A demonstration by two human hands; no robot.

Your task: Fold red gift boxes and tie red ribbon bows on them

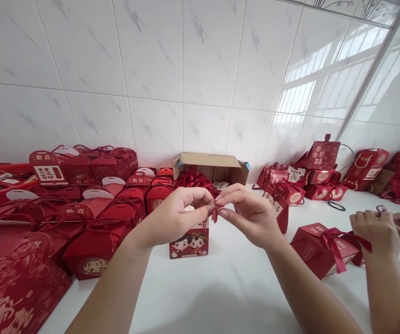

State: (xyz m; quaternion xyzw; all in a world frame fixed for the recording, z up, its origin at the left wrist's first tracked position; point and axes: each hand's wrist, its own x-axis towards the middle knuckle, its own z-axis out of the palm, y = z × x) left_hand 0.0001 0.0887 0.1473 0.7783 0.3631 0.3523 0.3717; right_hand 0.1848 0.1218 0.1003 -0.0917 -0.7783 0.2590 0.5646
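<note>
My left hand [182,213] and my right hand [250,213] meet at the centre, fingertips nearly touching. Both pinch a short dark red ribbon [215,215] with a tiny gold bead-like spot on it; its exact form is hard to make out. Just behind and below my left fingers stands a small red box [190,243] with two cartoon figures printed on its front. My left hand partly covers the upper portion of this box. An open cardboard carton [210,160] sits farther back, with red ribbons [193,180] heaped in it.
Red gift boxes [95,250] with cord handles crowd the left side. More red boxes [321,176] are stacked at the back right. At right, another person's hands [377,232] work beside a red box [323,248] with a ribbon bow. A tiled wall [206,55] bounds the white table [186,297].
</note>
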